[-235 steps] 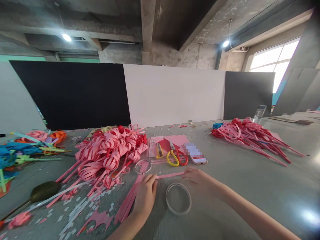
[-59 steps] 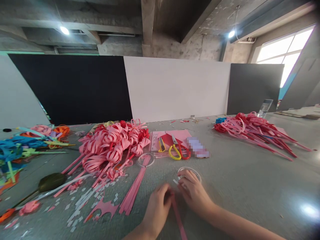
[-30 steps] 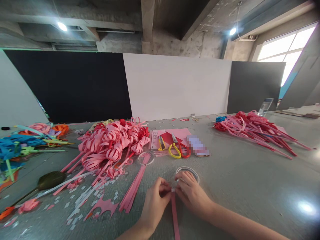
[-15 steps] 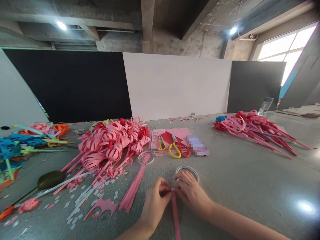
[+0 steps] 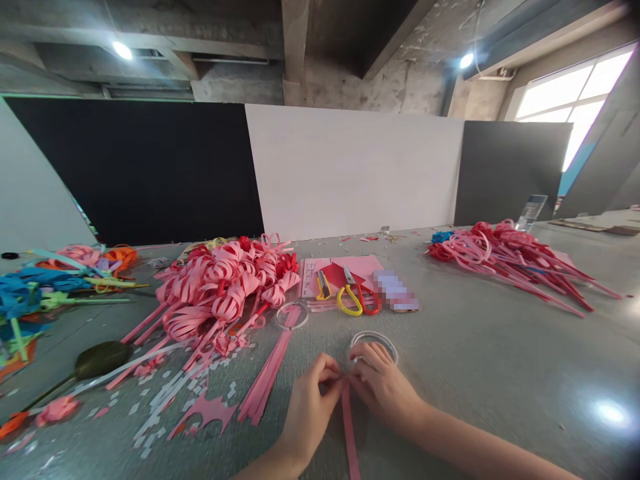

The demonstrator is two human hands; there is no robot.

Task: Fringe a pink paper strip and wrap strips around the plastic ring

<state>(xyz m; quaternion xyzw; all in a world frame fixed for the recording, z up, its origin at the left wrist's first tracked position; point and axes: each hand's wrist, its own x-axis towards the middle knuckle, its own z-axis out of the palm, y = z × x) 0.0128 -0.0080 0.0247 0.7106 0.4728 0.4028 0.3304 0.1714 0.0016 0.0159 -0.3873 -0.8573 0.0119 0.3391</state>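
Observation:
My left hand [image 5: 314, 397] and my right hand [image 5: 383, 380] meet at the far end of a pink paper strip [image 5: 349, 430], each with thumb and fingers pinched on it. The strip runs from the fingertips down toward me and out of view. What lies exactly between the fingertips is hidden. Just beyond my right hand lies a white tape roll [image 5: 389, 343], partly covered by the fingers. Left of my left hand, a bundle of pink strips [image 5: 265, 377] lies fanned out, its top end under a second, thinner ring [image 5: 279, 318].
Scissors [image 5: 352, 293] and a yellow utility knife [image 5: 323, 285] lie on pink paper sheets [image 5: 370, 263], beside a blurred phone [image 5: 397, 291]. Pink paper flowers [image 5: 230, 280] are heaped at left, with white scraps around. Another pink pile [image 5: 510, 257] lies at right.
The fingertips have drawn slightly closer together, covering the small whitish bit seen at the strip's end before. The strip's lower part has shifted slightly left.

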